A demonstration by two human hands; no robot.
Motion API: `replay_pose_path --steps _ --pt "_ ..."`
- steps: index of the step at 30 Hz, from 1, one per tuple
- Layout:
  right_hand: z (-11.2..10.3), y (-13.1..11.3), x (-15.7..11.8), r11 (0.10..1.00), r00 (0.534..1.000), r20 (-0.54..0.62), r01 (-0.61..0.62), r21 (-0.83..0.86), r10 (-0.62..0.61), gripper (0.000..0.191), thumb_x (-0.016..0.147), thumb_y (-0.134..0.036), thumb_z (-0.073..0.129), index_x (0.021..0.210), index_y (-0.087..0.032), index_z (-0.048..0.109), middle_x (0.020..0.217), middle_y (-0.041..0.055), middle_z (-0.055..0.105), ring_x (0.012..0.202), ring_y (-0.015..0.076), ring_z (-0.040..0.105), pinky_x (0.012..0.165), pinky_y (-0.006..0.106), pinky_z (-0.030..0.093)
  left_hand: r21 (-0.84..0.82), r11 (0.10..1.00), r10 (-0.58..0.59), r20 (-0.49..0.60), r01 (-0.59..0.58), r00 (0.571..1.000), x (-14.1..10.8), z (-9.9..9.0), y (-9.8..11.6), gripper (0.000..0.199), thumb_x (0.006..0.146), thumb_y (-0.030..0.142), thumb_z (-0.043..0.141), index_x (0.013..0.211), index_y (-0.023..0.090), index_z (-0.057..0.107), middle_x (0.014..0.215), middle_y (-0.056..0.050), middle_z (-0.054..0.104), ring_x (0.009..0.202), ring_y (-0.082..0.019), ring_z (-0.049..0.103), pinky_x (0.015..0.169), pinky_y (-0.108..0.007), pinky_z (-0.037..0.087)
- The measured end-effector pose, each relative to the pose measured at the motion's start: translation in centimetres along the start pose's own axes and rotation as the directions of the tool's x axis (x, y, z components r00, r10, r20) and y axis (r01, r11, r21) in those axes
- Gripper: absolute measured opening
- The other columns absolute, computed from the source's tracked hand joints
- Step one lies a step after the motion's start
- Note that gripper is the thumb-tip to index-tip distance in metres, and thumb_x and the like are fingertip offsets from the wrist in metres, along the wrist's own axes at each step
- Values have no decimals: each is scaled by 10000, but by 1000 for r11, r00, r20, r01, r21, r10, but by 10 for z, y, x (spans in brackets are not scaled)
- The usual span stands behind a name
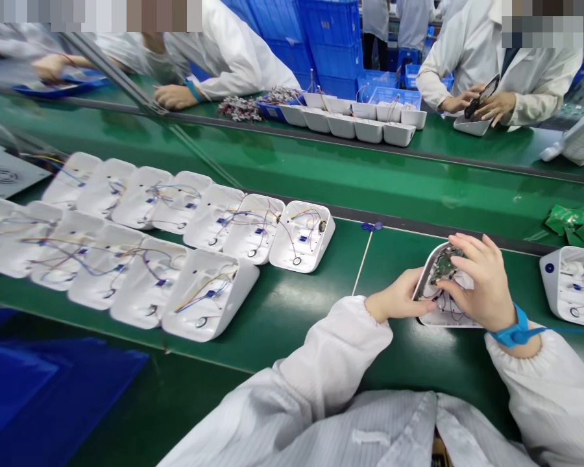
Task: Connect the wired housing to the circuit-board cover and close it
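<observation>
A white plastic housing (431, 275) lies on the green bench in front of me, tilted up at its far end. My left hand (399, 299) grips its left edge. My right hand (481, 282), with a blue wrist strap (516, 332), rests on top of it, fingers on a small green circuit board (442, 264) inside the housing. Thin wires show in the housing under my fingers.
Two rows of open white housings (209, 295) with coloured wires lie at the left. Another housing (571, 282) sits at the right edge. Green circuit boards (569, 224) lie far right. Beyond the green conveyor (321, 168), people in white coats work beside white trays (355, 123) and blue crates (331, 39).
</observation>
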State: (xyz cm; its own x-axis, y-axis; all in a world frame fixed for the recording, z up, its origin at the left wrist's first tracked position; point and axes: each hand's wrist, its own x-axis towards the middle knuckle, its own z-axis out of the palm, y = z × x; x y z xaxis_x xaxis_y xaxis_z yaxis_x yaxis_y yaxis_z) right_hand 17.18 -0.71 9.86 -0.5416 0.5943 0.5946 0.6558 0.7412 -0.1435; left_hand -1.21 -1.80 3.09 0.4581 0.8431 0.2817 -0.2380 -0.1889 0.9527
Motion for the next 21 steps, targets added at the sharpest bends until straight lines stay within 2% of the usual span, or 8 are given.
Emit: replay_pose_path --steps 2,4,9,12,14,16,18,21 --pt "-4 4 1 999 998 -53 -37 5 37 292 879 -387 663 1105 -279 513 1301 89 630 1260 304 544 1083 581 333 193 980 56 -24 -50 998 2 -3 8 376 819 495 668 887 126 684 727 -18 603 653 -125 518 646 -251 448" --pt "-7 8 3 999 994 -96 -43 3 43 403 853 -390 697 1178 -283 484 1284 102 636 1237 306 562 1072 575 358 289 955 87 -58 -67 995 2 -4 11 326 874 433 612 836 120 699 656 -4 584 600 -110 498 600 -237 423" --pt "-15 17 5 996 994 -106 18 84 -9 541 842 -370 709 1306 -275 448 1288 117 625 1221 307 571 1042 544 430 244 968 2 -206 50 979 1 0 10 357 875 462 607 869 126 728 756 -45 686 692 -164 609 660 -279 495" --pt "-18 23 4 974 979 -139 -121 189 148 596 857 -410 680 1371 -230 438 1350 157 572 1246 326 556 1010 531 471 182 976 -55 -323 119 945 1 1 9 341 845 453 648 876 123 729 820 -68 718 757 -193 644 705 -304 519" --pt "-18 27 2 923 938 -161 -253 290 308 586 916 -422 597 1425 -212 397 1381 173 545 1225 308 579 965 496 511 174 974 -70 -369 143 927 2 1 9 329 810 442 690 817 116 725 776 -64 710 722 -186 636 679 -296 511" --pt "-17 30 0 851 897 -96 -369 373 431 536 974 -432 494 1450 -212 381 1341 164 586 1149 275 632 905 446 548 190 968 -75 -394 161 916 2 1 9 331 773 437 727 722 111 708 685 -46 677 648 -166 606 623 -277 487" --pt "-15 33 -2 790 871 35 -460 404 489 506 1000 -479 417 1427 -209 437 1245 144 656 1051 255 676 867 419 563 205 963 -77 -414 175 907 1 1 9 338 752 431 746 664 108 695 636 -37 653 611 -156 585 596 -271 473" --pt "-14 36 -4 716 868 235 -495 492 438 539 1002 -562 328 1323 -199 563 1179 121 693 994 254 689 864 424 564 201 961 -82 -452 191 888 0 2 9 330 737 419 762 641 109 696 635 -42 660 625 -167 598 596 -279 484"
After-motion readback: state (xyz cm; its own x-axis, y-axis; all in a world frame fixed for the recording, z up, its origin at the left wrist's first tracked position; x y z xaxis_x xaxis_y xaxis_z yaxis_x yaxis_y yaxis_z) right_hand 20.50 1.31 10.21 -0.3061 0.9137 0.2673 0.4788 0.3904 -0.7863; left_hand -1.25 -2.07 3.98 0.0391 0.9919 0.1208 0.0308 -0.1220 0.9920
